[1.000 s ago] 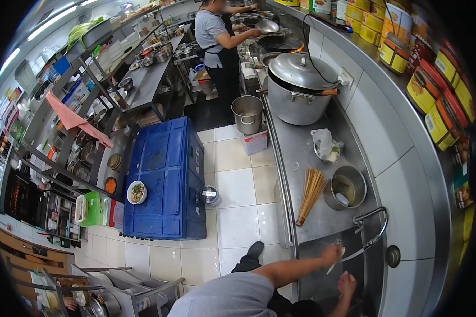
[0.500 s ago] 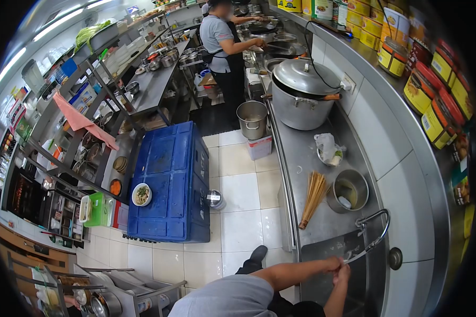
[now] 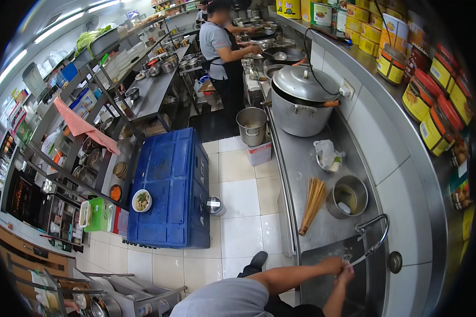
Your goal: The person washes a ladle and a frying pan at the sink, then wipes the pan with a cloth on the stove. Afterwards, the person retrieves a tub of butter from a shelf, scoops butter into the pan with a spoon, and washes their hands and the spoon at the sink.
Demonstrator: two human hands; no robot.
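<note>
My left hand [image 3: 331, 265] is closed over the sink [image 3: 314, 296], its fingers pressed against my right hand [image 3: 346, 275], which is closed too. What they hold, if anything, is too small to make out. A pale stream [image 3: 358, 260] runs from the curved faucet [image 3: 384, 232] down to my fingers. On the steel counter [image 3: 296, 174] above the sink lies a bundle of thin wooden sticks [image 3: 313, 205]. Beside it stands a metal pot [image 3: 360, 196] with liquid and a pale object inside.
A bowl with a plastic bag [image 3: 328, 154] and a large lidded pot [image 3: 300, 111] stand farther along the counter. A blue chest [image 3: 169, 179] bears a bowl of food [image 3: 142, 201]. Another person [image 3: 215, 42] stands at the stove. Tins [image 3: 418, 95] line the right shelf.
My hands, apart a second ago with a small white thing at the left one, have come together under the stream. The view has shifted slightly. The other person's arms have moved at the stove.
</note>
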